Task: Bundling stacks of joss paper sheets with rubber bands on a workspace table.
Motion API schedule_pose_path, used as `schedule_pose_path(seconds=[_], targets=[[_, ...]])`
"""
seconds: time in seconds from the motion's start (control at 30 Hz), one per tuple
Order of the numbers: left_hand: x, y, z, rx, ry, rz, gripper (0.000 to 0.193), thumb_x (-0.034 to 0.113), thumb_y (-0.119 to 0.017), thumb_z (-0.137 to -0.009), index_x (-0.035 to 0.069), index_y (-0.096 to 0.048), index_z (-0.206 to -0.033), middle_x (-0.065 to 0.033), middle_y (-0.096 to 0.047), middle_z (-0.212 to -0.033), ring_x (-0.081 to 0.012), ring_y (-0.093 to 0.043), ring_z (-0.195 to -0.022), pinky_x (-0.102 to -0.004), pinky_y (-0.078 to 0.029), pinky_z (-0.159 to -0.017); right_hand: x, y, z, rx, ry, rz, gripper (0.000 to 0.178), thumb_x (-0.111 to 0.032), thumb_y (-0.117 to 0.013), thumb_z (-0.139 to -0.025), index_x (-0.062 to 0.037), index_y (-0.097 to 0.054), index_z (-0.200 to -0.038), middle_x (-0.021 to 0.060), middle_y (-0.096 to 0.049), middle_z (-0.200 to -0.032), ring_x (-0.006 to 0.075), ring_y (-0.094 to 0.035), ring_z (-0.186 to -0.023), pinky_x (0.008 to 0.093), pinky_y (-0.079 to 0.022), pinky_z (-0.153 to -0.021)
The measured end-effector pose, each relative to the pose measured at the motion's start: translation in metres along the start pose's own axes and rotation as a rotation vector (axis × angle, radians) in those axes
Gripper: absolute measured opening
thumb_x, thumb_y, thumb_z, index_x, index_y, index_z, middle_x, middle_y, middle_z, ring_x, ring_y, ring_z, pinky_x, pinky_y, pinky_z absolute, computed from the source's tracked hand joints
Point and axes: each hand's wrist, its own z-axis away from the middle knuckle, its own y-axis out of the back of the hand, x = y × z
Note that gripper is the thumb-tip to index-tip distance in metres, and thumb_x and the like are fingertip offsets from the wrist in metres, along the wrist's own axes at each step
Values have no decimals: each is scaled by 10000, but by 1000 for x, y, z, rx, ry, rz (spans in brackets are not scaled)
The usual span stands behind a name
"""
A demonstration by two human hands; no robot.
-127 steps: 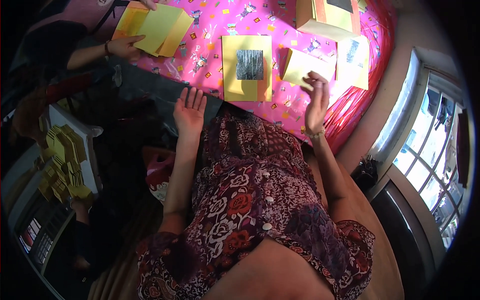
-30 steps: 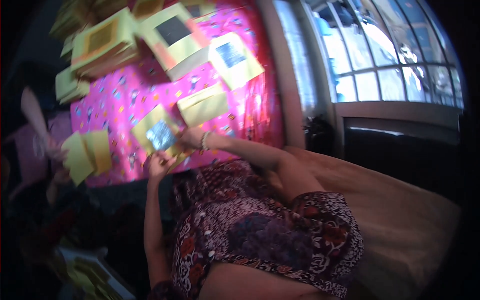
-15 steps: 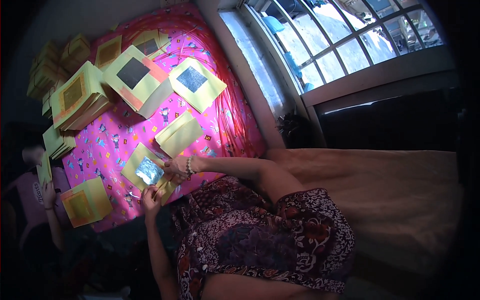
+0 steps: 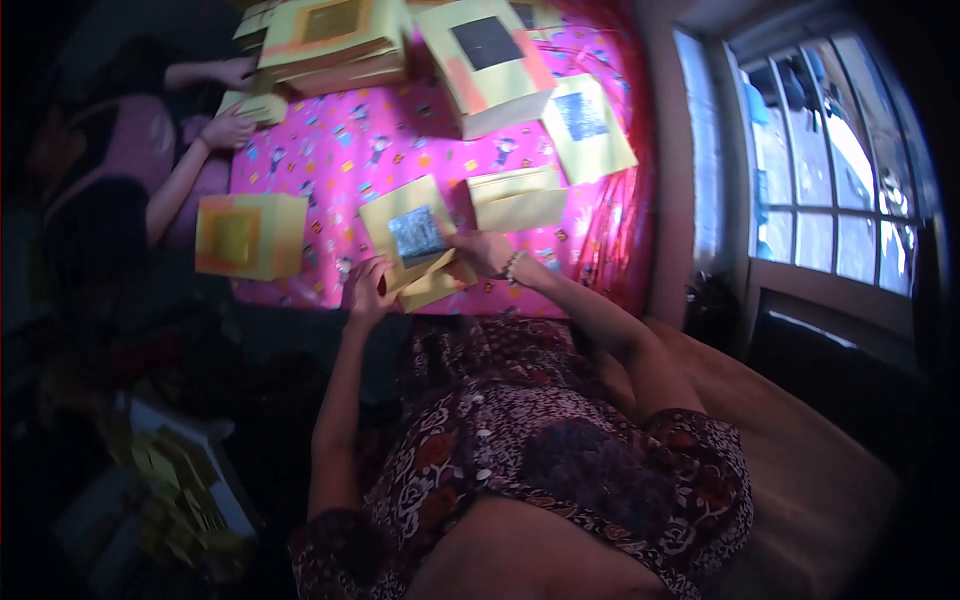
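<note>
A yellow sheet of joss paper with a silver square [image 4: 418, 232] lies near the table's front edge. My left hand [image 4: 367, 290] pinches its near left corner, fingers closed. From the right, my right hand [image 4: 485, 253], with a beaded bracelet at the wrist, grips the right side. Between both hands the near edge is bent up into a fold. Below it more yellow paper [image 4: 440, 288] shows. Just beyond my right hand, folded yellow papers [image 4: 515, 198] rest on the pink patterned tablecloth [image 4: 335, 170].
Tall joss paper stacks [image 4: 340, 55] stand at the back, a second one [image 4: 490, 80] beside them. A silver-square pile [image 4: 588, 125] lies right, a gold-square pile [image 4: 250, 236] left. A co-worker's hands [image 4: 230, 128] touch small yellow papers [image 4: 262, 108]. Red strings [image 4: 625, 200] line the right edge.
My view has turned, so the table appears farther up and right. My hands stay on the same sheet. The co-worker's hands, earlier holding a raised yellow paper, are now down at the table's left edge.
</note>
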Motion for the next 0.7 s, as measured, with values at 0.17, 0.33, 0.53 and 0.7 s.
schedule_pose_path(seconds=[0.17,0.33,0.53,0.7], targets=[[2,0,-16,187,106,-14,167,151,-670,-828,16,-668,-926,-142,-648,-790,-293,-628,-711,-358,-491,-621,-18,22,3,49,-185,-367,315,-217,-642,-868,-56,-490,-1092,157,-630,-852,272,-649,-791,360,-500,-655],[14,8,-36,136,420,227,248,215,-629,-876,6,-649,-1008,-153,-668,-783,-195,-623,-633,-331,-475,-586,-11,5,-9,302,-56,-468,317,-221,-655,-858,-44,-489,-1063,170,-611,-950,291,-633,-821,385,-495,-677],[1,11,-36,124,564,199,343,337,-602,-887,27,-649,-1027,-128,-658,-749,-207,-623,-638,-352,-471,-600,-35,-2,-34,359,-263,-164,247,-236,-631,-857,-29,-510,-916,177,-568,-819,372,-585,-769,456,-470,-655],[17,13,-47,132,604,198,334,336,-640,-856,16,-610,-949,-162,-635,-728,-312,-621,-659,-406,-463,-619,-28,-17,-36,487,-278,-79,267,-231,-600,-877,2,-477,-832,208,-539,-782,401,-542,-725,469,-442,-644]])
